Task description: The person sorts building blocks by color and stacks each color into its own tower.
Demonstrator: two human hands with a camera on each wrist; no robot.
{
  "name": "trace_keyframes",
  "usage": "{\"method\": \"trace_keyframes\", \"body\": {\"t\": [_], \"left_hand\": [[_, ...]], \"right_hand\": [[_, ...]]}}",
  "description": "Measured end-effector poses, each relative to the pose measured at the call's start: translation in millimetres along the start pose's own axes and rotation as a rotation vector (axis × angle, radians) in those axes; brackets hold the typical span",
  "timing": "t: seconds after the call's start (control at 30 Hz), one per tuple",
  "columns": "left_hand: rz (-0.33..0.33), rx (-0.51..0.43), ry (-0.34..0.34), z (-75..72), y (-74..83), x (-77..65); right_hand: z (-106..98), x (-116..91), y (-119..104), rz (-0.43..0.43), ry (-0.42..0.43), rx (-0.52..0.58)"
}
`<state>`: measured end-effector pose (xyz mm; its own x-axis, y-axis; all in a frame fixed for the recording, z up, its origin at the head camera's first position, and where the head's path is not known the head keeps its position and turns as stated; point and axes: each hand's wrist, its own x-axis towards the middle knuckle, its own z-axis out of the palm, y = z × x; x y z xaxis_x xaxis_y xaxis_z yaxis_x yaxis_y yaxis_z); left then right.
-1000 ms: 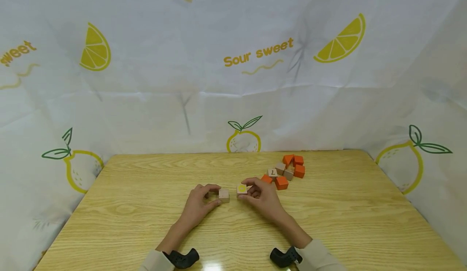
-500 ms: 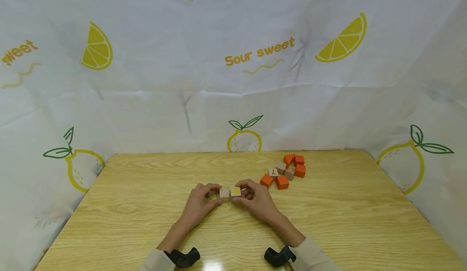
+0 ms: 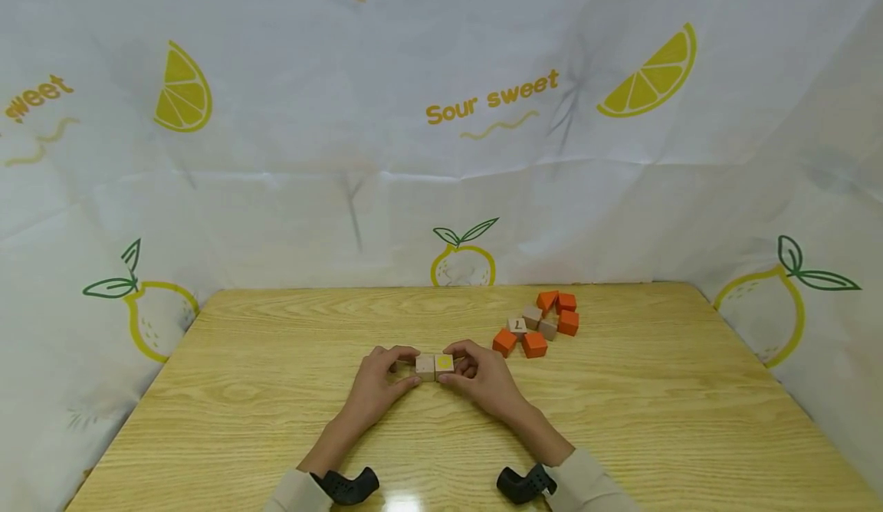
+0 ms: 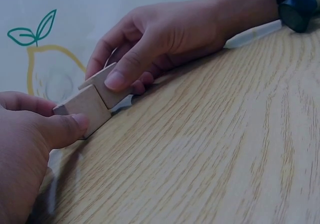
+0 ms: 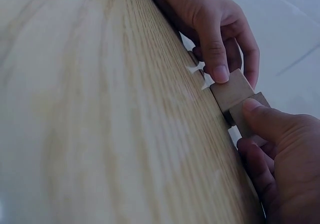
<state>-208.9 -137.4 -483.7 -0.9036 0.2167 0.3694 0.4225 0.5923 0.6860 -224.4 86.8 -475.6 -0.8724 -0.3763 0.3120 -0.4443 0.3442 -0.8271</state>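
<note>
Two small wooden blocks sit side by side on the table, their faces together. The plain wooden block (image 3: 425, 368) is pinched between the thumb and forefinger of my left hand (image 3: 375, 382). My right hand (image 3: 488, 380) pinches the other, a wooden block with a yellow ring on top (image 3: 444, 363). In the left wrist view, the left block (image 4: 88, 109) stands on the wood grain and the right block (image 4: 108, 87) meets it slightly offset. The right wrist view shows the same pair, the plain block (image 5: 232, 90) beyond the one under my right thumb.
Behind my right hand lies a loose group: several orange blocks (image 3: 534, 345), a wooden block marked 7 (image 3: 516, 326) and other plain wooden blocks (image 3: 548, 329). An orange triangular block (image 3: 547, 301) is at its back. A lemon-print cloth (image 3: 310, 221) hangs at the far edge of the table (image 3: 276, 336).
My right hand has moved left with the yellow-ringed block, closing the gap until it meets the plain block. The left hand has stayed nearly still.
</note>
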Motion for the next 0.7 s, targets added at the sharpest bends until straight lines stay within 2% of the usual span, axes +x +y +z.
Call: {"method": "trace_keyframes", "body": {"t": [0.43,0.7], "left_hand": [[-0.014,0.003,-0.010,0.3,0.1,-0.4],[-0.023,0.000,-0.007,0.6,-0.3,-1.1]], "right_hand": [[0.7,0.7,0.3,0.014,-0.009,-0.056],[1.8,0.4,1.5,-0.018,-0.002,-0.072]]}}
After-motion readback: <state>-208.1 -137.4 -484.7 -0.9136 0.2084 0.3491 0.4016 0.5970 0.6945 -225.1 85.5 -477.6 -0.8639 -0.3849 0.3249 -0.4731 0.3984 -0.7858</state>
